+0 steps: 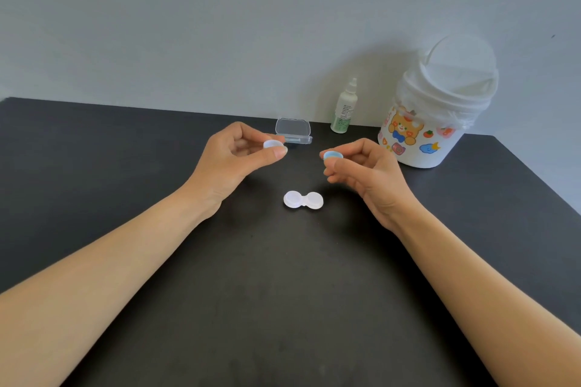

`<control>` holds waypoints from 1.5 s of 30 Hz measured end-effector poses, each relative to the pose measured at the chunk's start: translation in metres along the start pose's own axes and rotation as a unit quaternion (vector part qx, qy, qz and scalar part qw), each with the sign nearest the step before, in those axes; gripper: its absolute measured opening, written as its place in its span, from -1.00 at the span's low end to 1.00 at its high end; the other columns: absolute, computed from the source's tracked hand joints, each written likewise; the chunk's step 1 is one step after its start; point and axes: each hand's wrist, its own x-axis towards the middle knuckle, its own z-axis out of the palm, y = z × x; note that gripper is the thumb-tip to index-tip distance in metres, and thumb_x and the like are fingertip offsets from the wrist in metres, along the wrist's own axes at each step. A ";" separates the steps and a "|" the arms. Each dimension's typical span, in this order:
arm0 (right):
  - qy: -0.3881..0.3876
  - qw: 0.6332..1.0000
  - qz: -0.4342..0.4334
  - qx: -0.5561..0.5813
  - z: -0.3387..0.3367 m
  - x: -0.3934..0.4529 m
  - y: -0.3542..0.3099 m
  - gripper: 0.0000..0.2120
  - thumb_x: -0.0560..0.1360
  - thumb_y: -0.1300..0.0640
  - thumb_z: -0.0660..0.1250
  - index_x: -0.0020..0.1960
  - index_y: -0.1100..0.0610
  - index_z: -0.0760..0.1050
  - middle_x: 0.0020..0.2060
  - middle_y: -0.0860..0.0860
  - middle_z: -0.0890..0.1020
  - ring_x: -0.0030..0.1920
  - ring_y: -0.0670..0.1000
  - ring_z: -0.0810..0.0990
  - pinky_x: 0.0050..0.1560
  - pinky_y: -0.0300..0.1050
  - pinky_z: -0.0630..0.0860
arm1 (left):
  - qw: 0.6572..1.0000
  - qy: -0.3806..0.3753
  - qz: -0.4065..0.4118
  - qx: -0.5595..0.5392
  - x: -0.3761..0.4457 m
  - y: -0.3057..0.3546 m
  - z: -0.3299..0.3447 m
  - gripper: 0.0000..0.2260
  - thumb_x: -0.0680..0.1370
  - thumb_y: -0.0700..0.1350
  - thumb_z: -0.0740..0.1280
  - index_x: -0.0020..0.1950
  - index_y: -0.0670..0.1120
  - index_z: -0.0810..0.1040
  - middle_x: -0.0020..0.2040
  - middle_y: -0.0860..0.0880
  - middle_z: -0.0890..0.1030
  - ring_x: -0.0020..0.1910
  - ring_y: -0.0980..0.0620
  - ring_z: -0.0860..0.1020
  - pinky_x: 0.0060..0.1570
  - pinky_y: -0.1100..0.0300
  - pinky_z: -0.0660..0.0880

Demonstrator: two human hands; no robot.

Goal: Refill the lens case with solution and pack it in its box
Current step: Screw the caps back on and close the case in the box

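A white two-well lens case [303, 200] lies uncapped on the black table [125, 151], between my hands. My left hand [234, 155] pinches a pale round cap [273, 144] between thumb and fingers, above and left of the case. My right hand [361, 171] pinches a light blue cap [332, 155], above and right of the case. Behind the hands a small clear plastic box [293, 131] stands with its lid raised. A small solution bottle [345, 108] with a green label stands upright near the wall.
A white bin [440, 110] with a swing lid and cartoon stickers stands at the back right, next to the bottle. A grey wall [220, 25] closes off the table's far edge. The table's right edge runs diagonally behind my right forearm.
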 end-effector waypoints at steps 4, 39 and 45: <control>-0.028 1.000 0.002 -0.014 0.001 -0.001 0.002 -0.78 0.46 0.22 0.54 0.05 0.23 0.58 -0.05 0.20 0.74 -0.21 0.01 0.67 -0.13 -0.16 0.62 | 1.000 -0.008 -0.008 0.016 -0.003 0.003 -0.002 -0.79 0.43 -0.10 0.56 -0.06 -0.07 0.58 -0.05 0.01 0.75 -0.06 0.10 0.70 -0.23 0.44 0.49; -0.093 0.907 -0.188 -0.366 0.003 -0.038 0.005 -0.76 0.50 0.11 0.51 0.16 -0.03 0.67 -0.02 -0.11 0.64 -0.11 -0.04 0.62 -0.16 -0.19 0.60 | 0.922 -0.115 0.107 0.355 -0.035 0.007 0.015 -0.79 0.48 -0.01 0.50 0.11 0.10 0.69 -0.02 0.18 0.64 -0.03 0.17 0.57 -0.03 0.14 0.56; -0.098 0.898 -0.190 -0.383 0.003 -0.036 0.006 -0.76 0.50 0.10 0.50 0.16 -0.04 0.67 0.00 -0.11 0.64 -0.10 -0.06 0.61 -0.15 -0.15 0.59 | 0.922 -0.115 0.100 0.357 -0.033 0.004 0.015 -0.83 0.47 0.05 0.50 0.05 0.19 0.68 -0.07 0.18 0.63 -0.04 0.16 0.56 -0.03 0.07 0.55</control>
